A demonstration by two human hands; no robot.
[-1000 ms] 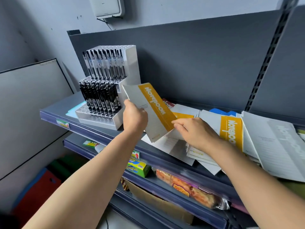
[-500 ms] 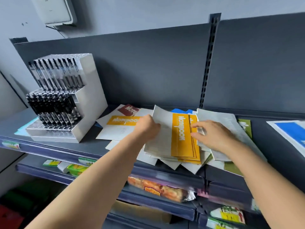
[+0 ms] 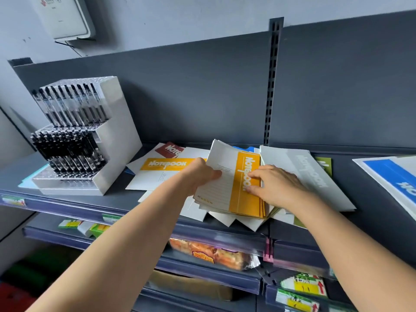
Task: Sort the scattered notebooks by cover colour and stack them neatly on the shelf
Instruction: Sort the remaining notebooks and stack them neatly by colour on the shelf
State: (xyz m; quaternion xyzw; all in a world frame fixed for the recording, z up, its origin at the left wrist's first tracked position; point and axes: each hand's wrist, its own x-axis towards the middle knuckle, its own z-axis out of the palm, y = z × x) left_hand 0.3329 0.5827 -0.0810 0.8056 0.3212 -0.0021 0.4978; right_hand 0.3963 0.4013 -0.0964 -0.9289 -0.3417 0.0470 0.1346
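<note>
A small stack of yellow-and-white notebooks (image 3: pixel 234 183) lies on the pile in the middle of the dark shelf (image 3: pixel 117 199). My left hand (image 3: pixel 200 174) grips the stack's left edge, thumb on top. My right hand (image 3: pixel 276 185) lies on the yellow band at the right side, fingers fairly straight. Another yellow notebook (image 3: pixel 166 164) lies flat to the left, a red one (image 3: pixel 170 149) behind it. A grey notebook (image 3: pixel 313 174) and a green one (image 3: pixel 324 164) lie to the right, a blue one (image 3: pixel 391 176) at the far right.
A white display stand full of black pens (image 3: pixel 76 136) stands at the shelf's left end. The shelf's dark back panel (image 3: pixel 202 93) rises behind the notebooks. Lower shelves hold packaged goods (image 3: pixel 211 255) and price tags.
The yellow notebook that my left hand held up near the pen stand now lies on the other yellow ones in the middle pile. Both hands have closed in on that stack.
</note>
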